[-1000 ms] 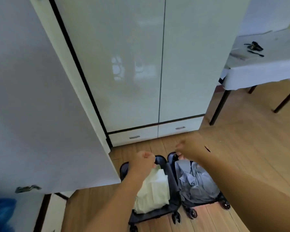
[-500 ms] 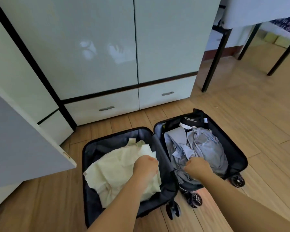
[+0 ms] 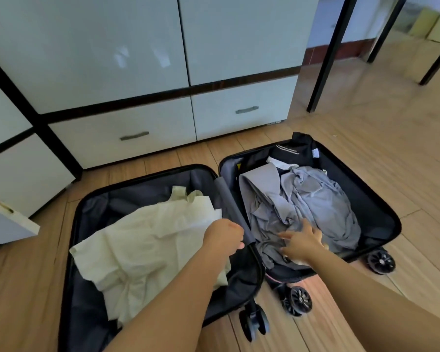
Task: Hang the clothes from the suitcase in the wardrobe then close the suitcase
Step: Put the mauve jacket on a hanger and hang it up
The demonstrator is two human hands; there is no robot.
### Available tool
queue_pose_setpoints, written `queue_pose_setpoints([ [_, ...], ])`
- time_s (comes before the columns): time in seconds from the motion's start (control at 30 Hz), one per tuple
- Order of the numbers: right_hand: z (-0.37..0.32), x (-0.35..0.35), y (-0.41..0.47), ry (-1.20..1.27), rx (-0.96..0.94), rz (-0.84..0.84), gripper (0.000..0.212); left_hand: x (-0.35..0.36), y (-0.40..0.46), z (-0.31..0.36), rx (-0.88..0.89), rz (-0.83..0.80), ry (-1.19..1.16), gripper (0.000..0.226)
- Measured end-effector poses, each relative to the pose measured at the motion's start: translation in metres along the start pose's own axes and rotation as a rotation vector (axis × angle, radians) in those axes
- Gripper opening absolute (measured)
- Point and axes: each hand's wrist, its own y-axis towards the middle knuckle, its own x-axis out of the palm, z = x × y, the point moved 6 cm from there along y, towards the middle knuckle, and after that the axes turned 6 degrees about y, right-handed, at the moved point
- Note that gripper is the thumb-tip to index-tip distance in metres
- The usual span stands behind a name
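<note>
Two limp, light garments fill the open suitcase (image 3: pixel 381 199) on the floor, the left hand (image 3: pixel 222 238) curled on the cream shirt (image 3: pixel 148 245) near the hinge, the right hand (image 3: pixel 301 242) spread flat on the crumpled grey shirt (image 3: pixel 315 199), best gathered at the collar.

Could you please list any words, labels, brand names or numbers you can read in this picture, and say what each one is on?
None can be read.
The small white tag on the dark garment at the far end of the suitcase: too small and blurred.
The boxes in the far corner: blurred.
</note>
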Motion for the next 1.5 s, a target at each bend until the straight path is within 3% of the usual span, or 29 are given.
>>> queue_pose_setpoints([
  [0.13, 0.005, 0.003, 0.014, -0.024, 0.067, -0.056, 0.050, 0.002, 0.000, 0.001, 0.001, -0.005, -0.003, 0.026],
  [0.2, 0.005, -0.004, 0.018, 0.015, 0.076, 0.034, 0.033, -0.003, 0.001, 0.000, 0.004, 0.012, -0.016, 0.026],
  [0.3, -0.002, -0.027, 0.014, 0.336, -0.021, 0.253, 0.018, -0.012, -0.001, -0.001, -0.017, 0.036, -0.046, 0.026],
  [0.37, -0.014, -0.043, 0.002, 0.718, -0.109, 0.320, 0.011, -0.018, -0.004, 0.002, -0.016, 0.047, -0.086, 0.024],
  [0.47, -0.050, -0.066, -0.021, 1.096, -0.236, 0.251, 0.017, -0.023, -0.010, 0.009, -0.009, 0.034, -0.135, 0.020],
  [0.6, -0.108, -0.121, -0.066, 1.322, -0.401, 0.150, 0.028, -0.043, -0.030, 0.035, -0.029, 0.024, -0.311, 0.006],
  [0.63, -0.122, -0.135, -0.080, 1.362, -0.462, 0.115, 0.029, -0.052, -0.037, 0.047, -0.018, 0.027, -0.356, 0.013],
  [0.73, -0.163, -0.167, -0.121, 1.244, -0.628, 0.099, 0.033, -0.086, -0.056, 0.086, 0.138, 0.021, -0.376, 0.071],
  [0.8, -0.193, -0.186, -0.151, 1.206, -0.681, 0.082, 0.036, -0.117, -0.082, 0.118, 0.242, 0.014, -0.259, 0.090],
  [0.9, -0.231, -0.227, -0.205, 1.262, -0.716, 0.030, 0.039, -0.160, -0.132, 0.168, 0.372, 0.055, 0.024, 0.057],
  [0.97, -0.256, -0.272, -0.246, 1.254, -0.772, 0.053, 0.038, -0.186, -0.167, 0.202, 0.370, 0.060, 0.248, 0.036],
  [1.07, -0.287, -0.344, -0.310, 1.212, -0.871, 0.106, 0.041, -0.234, -0.224, 0.256, 0.405, 0.203, 0.467, 0.027],
  [1.2, -0.326, -0.444, -0.401, 1.142, -0.950, 0.108, 0.035, -0.318, -0.314, 0.348, 0.493, 0.355, 0.478, 0.018],
  [1.33, -0.367, -0.537, -0.489, 0.989, -0.912, 0.032, 0.029, -0.407, -0.438, 0.459, 0.657, 0.511, 0.241, 0.026],
  [1.43, -0.391, -0.584, -0.550, 0.831, -0.790, -0.188, 0.046, -0.453, -0.532, 0.535, 0.818, 0.614, 0.242, 0.027],
  [1.5, -0.407, -0.616, -0.594, 0.858, -0.754, -0.325, 0.052, -0.476, -0.583, 0.569, 0.911, 0.647, 0.208, 0.030],
])
